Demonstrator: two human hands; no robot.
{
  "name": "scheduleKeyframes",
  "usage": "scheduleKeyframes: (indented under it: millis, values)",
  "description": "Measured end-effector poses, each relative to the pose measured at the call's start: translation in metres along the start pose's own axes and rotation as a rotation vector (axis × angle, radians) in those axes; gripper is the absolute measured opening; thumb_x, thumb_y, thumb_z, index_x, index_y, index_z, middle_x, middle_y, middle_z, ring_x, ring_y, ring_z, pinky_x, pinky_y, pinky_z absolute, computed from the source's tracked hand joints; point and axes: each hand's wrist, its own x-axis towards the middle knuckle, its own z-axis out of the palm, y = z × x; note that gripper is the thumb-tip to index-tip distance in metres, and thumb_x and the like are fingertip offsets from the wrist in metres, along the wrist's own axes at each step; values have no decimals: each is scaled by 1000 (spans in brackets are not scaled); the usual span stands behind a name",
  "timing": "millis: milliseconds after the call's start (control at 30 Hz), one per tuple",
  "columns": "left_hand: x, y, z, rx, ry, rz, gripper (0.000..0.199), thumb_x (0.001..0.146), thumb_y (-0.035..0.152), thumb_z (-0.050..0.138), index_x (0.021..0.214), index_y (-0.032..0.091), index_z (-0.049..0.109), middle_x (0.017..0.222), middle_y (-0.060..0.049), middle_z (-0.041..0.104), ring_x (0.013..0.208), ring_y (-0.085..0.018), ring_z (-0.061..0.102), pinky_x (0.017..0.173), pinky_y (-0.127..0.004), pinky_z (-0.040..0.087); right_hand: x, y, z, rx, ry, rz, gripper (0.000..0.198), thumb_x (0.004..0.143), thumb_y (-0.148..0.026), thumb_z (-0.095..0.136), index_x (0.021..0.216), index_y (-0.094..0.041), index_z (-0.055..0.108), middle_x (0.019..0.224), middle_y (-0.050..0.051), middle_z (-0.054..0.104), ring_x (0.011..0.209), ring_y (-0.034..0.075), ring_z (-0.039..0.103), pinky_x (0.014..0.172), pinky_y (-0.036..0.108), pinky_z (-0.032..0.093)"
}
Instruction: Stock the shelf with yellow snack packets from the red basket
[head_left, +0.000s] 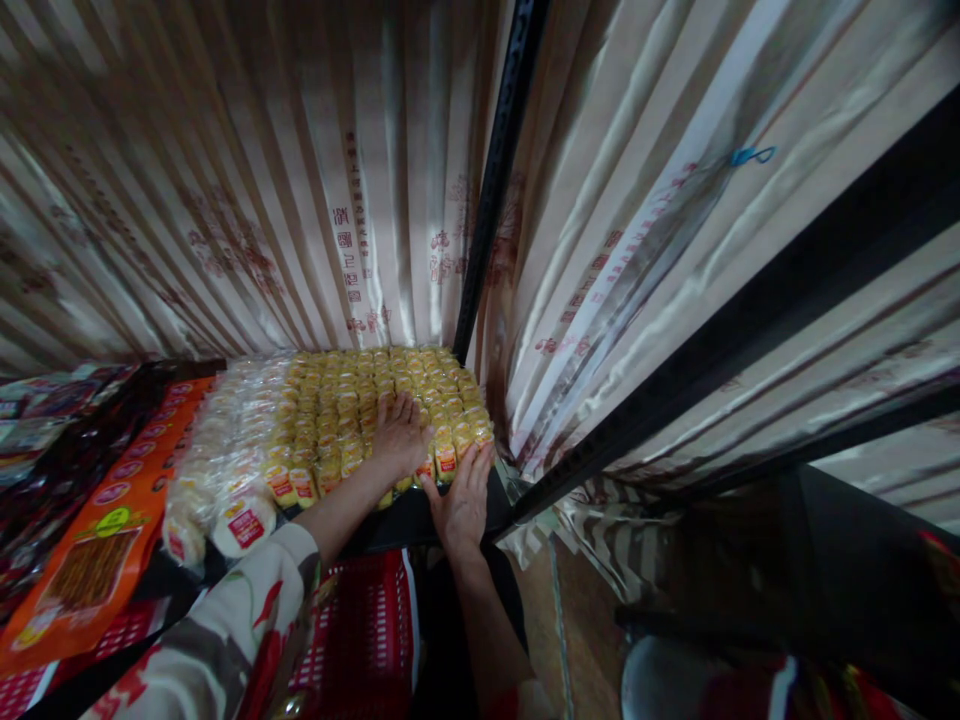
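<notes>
Rows of small yellow wrapped packs (322, 395) with red-and-white labels stand packed tightly on a black shelf (401, 525). My left hand (403, 437) lies over the top of the rows, fingers stretched out and pointing away from me. At the front right corner, my right hand (461, 503) rests against the end packs, its fingers extended and the thumb apart. Neither hand is closed around a pack. Clear-wrapped white round packs (244, 520) stand directly left of the yellow ones.
An orange snack bag (112, 530) and dark packages (64, 490) lie further left. Red plastic baskets (367, 630) sit below the shelf. A black metal post (495, 190) and a slanted black rail (675, 370) frame the corner. Pleated printed curtains (300, 180) hang behind.
</notes>
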Motion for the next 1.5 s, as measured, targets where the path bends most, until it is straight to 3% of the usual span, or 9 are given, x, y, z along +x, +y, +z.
scheduleKeyframes:
  millis: [233, 500, 633, 767, 1033, 1300, 1500]
  values:
    - [-4, 0, 3, -11, 72, -48, 57, 90, 38, 24, 135, 4, 35, 143, -16, 34, 137, -26, 18, 113, -47, 8, 1, -3, -4, -13, -11, 4, 93, 81, -59, 45, 142, 1, 9, 148, 28, 7, 137, 35, 6, 102, 53, 30]
    - [2, 7, -7, -21, -88, -25, 62, 90, 44, 22, 133, 3, 40, 141, -18, 36, 137, -27, 20, 112, -50, 6, 1, -2, -3, -23, -25, 14, 92, 81, -58, 44, 141, 4, 11, 147, 28, 7, 137, 36, 6, 101, 51, 31]
    - [2, 7, -9, -14, -83, -30, 65, 90, 44, 22, 134, -1, 35, 143, -20, 32, 137, -28, 19, 113, -48, 6, 1, -4, -4, -12, -18, 13, 89, 83, -57, 43, 141, 3, 10, 147, 28, 10, 137, 35, 8, 101, 51, 31]
    - [8, -2, -8, 19, -51, -121, 67, 89, 46, 21, 138, 0, 28, 145, -20, 25, 137, -29, 16, 112, -50, 5, 2, -5, -5, -20, -17, 22, 90, 82, -58, 43, 141, 2, 10, 147, 28, 10, 137, 35, 8, 102, 51, 31]
    - [24, -8, -9, 13, -187, -95, 64, 90, 45, 9, 137, 8, 33, 146, -13, 28, 138, -24, 17, 111, -53, 0, 1, -3, -2, -22, -8, 24, 90, 83, -59, 40, 142, 2, 10, 148, 27, 9, 137, 35, 9, 102, 51, 30]
    - [23, -3, -4, 50, -153, -84, 65, 90, 45, 11, 137, 5, 33, 145, -15, 29, 138, -23, 17, 113, -47, 0, 0, -2, -1, -31, 0, 12, 91, 83, -60, 39, 142, 2, 9, 148, 27, 8, 137, 35, 8, 102, 51, 31]
    - [29, -10, -5, 11, -132, -123, 66, 90, 47, 11, 141, 7, 23, 149, -14, 18, 139, -24, 10, 111, -51, 0, -1, -1, 1, -27, 13, 8, 90, 83, -61, 37, 143, 0, 7, 149, 25, 7, 137, 35, 10, 101, 52, 31]
